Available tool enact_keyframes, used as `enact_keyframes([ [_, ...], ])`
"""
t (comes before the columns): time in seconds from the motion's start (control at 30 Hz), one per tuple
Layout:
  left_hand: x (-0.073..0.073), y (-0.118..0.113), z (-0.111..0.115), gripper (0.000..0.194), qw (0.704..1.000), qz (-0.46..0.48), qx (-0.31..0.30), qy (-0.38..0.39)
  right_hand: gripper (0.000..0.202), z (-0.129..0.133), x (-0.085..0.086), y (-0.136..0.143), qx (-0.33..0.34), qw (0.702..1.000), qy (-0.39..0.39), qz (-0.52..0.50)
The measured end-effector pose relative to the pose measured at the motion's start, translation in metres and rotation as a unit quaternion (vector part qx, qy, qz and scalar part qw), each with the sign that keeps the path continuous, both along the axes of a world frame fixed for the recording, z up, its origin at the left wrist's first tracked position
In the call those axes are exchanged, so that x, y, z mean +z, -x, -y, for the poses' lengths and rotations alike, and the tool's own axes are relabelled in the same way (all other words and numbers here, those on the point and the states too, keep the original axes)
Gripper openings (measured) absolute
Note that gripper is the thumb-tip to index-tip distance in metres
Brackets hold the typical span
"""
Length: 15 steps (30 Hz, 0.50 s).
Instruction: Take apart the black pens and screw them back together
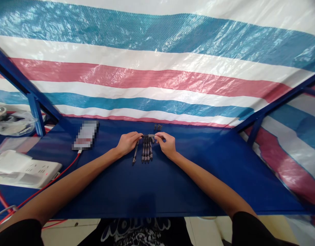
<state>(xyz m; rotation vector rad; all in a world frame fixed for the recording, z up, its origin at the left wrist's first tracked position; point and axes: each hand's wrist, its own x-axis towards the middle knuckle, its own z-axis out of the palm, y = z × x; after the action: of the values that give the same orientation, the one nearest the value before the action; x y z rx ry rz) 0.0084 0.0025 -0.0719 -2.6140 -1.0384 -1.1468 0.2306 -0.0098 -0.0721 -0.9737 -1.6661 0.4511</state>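
My left hand (128, 142) and my right hand (167, 143) face each other over the middle of the blue table. Between their pinched fingertips a dark and grey pen (148, 136) lies crosswise, one end in each hand. Right below it, several dark pens with clear barrels (147, 152) lie side by side, tips toward me. One more pen (135, 155) rests apart, slanted, under my left hand. Beyond my fingers are a few small dark caps or grip pieces (158, 127); their exact kind is too small to tell.
On the left lie a blurred phone (85, 135) on a red cable (67, 168) and a white power strip (39, 171). A striped plastic sheet (157, 78) hangs behind the blue table (198, 198), with blue frame bars (270, 111) at both sides.
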Motion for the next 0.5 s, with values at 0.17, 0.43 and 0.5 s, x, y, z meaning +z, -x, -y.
enact_keyframes([
  [0.17,-0.0002,0.0004,-0.0002,0.029,1.0,0.006,-0.004,-0.011,0.019,-0.0012,-0.0031,-0.0005,-0.005,0.999,-0.027,0.017],
  [0.43,-0.0012,0.0009,-0.0001,0.029,1.0,-0.004,-0.004,-0.017,0.019,-0.0001,-0.0025,-0.0008,-0.005,0.998,-0.052,0.021],
  [0.5,-0.0008,0.0009,0.0,0.029,1.0,-0.005,-0.005,-0.021,0.019,0.0001,-0.0024,-0.0008,0.0,0.998,-0.068,0.019],
])
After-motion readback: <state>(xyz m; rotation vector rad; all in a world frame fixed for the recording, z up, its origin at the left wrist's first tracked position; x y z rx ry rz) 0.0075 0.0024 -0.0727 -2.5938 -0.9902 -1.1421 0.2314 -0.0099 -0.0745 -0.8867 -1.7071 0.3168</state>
